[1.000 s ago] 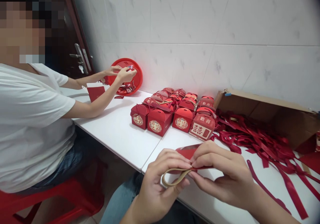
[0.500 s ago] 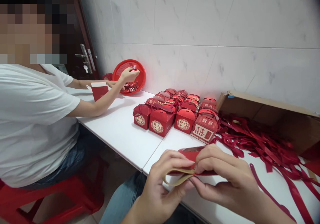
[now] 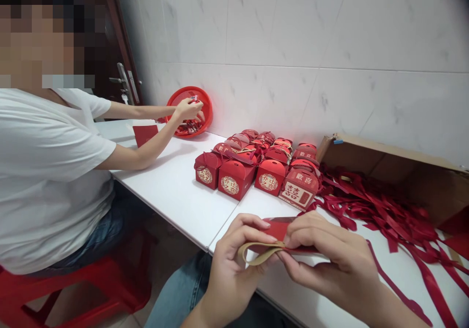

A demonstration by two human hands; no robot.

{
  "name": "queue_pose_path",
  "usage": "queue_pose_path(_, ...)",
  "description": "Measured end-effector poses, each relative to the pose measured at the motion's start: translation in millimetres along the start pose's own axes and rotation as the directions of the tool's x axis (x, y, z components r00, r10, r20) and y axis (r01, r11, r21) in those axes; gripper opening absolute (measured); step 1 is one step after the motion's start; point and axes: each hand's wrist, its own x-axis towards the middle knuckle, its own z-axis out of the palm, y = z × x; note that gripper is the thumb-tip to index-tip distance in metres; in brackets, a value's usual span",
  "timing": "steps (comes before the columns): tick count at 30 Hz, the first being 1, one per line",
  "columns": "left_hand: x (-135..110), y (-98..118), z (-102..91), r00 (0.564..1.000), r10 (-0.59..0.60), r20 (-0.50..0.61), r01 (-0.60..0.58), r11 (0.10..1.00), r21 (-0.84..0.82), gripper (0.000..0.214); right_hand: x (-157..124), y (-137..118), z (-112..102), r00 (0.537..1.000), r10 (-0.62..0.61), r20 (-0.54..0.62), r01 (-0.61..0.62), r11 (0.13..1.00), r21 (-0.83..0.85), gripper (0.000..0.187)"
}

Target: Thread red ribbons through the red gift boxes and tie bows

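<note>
Both my hands meet over the near edge of the white table. My left hand pinches a looped red strip with a tan underside. My right hand pinches the same strip from the right, fingers closed on it. A flat red card piece shows just behind my fingers; whether either hand grips it I cannot tell. Beyond my hands stand several small red gift boxes with gold emblems.
A heap of red ribbons spills from an open cardboard box on the right. A person in a white shirt sits at left on a red stool, hand reaching into a red basket against the tiled wall.
My hands have shifted slightly and the strip's loop has flattened a little between them. The other person's near hand stays at the red basket; their other arm has moved.
</note>
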Motion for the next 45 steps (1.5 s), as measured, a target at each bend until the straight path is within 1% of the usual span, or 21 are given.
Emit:
queue_pose_path(2, 1, 0, -0.4, 1.000, 0.012, -0.004, -0.012, 1.000, 0.005, 0.015, -2, 1, 0, 1.000, -0.002, 0.010, 0.002, 1.000, 0.016, 0.016)
queue_pose_path(4, 1, -1, -1.2, 0.999, 0.052, -0.003, -0.052, 0.999, 0.009, 0.014, -4, 1, -1, 1.000, 0.002, 0.027, -0.002, 0.999, 0.036, 0.016)
queue_pose_path(7, 1, -4, -2.8, 0.994, 0.110, -0.009, -0.109, 0.993, 0.041, 0.017, -5, 2, -2, 0.998, 0.047, 0.046, -0.048, 0.998, 0.031, 0.017)
queue_pose_path(9, 0, -5, -4.1, 0.987, 0.157, -0.018, -0.154, 0.983, 0.105, 0.019, -5, 1, -4, 0.994, 0.089, 0.061, -0.090, 0.996, 0.012, 0.025)
queue_pose_path(11, -1, -6, -5.4, 0.975, 0.220, -0.019, -0.213, 0.960, 0.180, 0.020, -5, 1, -4, 0.990, 0.106, 0.098, -0.107, 0.994, 0.007, 0.032)
queue_pose_path(14, -2, -6, -6.9, 0.951, 0.310, -0.007, -0.297, 0.918, 0.263, 0.019, -6, 1, -4, 0.985, 0.089, 0.150, -0.095, 0.995, 0.031, 0.027)
queue_pose_path(16, -2, -5, -7.5, 0.941, 0.337, -0.001, -0.321, 0.897, 0.303, 0.019, -6, 1, -3, 0.986, 0.084, 0.146, -0.090, 0.995, 0.040, 0.022)
queue_pose_path(23, -2, -3, -8.2, 0.928, 0.373, -0.009, -0.344, 0.866, 0.363, 0.018, -7, -1, 1, 0.996, 0.039, 0.085, -0.043, 0.998, 0.050, 0.012)
queue_pose_path(31, -5, -3, -5.4, 0.923, 0.383, -0.048, -0.333, 0.853, 0.402, 0.015, -5, -1, 5, 0.999, 0.023, 0.048, -0.026, 0.998, 0.054, 0.012)
queue_pose_path(35, -6, -4, -4.3, 0.922, 0.384, -0.058, -0.325, 0.845, 0.425, 0.015, -6, -2, 6, 0.999, 0.017, 0.045, -0.019, 0.998, 0.063, 0.012)
queue_pose_path(41, -6, -2, -4.3, 0.922, 0.386, -0.037, -0.332, 0.836, 0.436, 0.014, -5, -5, 5, 0.999, -0.004, 0.052, 0.001, 0.998, 0.067, 0.013)
queue_pose_path(45, -5, -1, -4.1, 0.923, 0.384, -0.032, -0.331, 0.834, 0.441, 0.014, -4, -6, 5, 0.998, 0.006, 0.055, -0.009, 0.998, 0.066, 0.013)
